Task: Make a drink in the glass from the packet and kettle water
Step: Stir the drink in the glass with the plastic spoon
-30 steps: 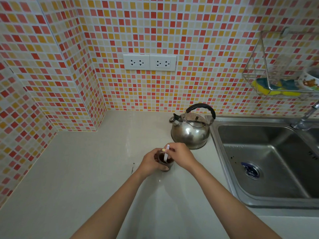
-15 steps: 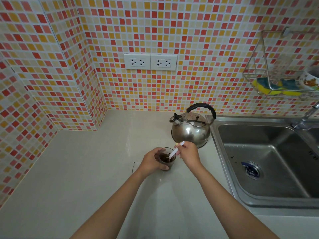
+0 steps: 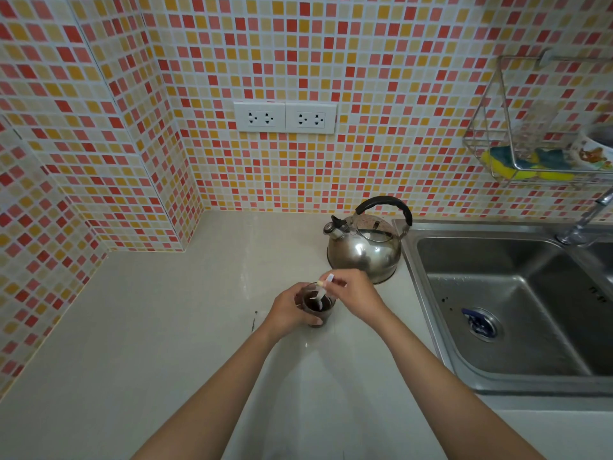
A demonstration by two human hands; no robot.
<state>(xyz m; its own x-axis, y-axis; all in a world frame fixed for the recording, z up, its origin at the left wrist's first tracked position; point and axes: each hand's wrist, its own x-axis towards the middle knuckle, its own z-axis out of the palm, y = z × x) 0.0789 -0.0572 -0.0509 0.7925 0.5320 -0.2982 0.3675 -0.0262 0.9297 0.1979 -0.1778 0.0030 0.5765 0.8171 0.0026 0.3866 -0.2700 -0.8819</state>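
Observation:
A small glass of dark brown drink stands on the pale counter. My left hand wraps around its left side. My right hand pinches a thin white stick, possibly the rolled packet or a spoon, whose lower end dips into the drink. The steel kettle with a black handle stands just behind the glass, next to the sink, its spout pointing left.
A steel sink fills the right side, with a tap at its back. A wire rack with sponges and a bowl hangs on the tiled wall. Two double sockets sit above the counter.
My right hand has swung the white stick around inside the glass, out to the right and back to the left, a stirring motion. My left hand and the glass have stayed put.

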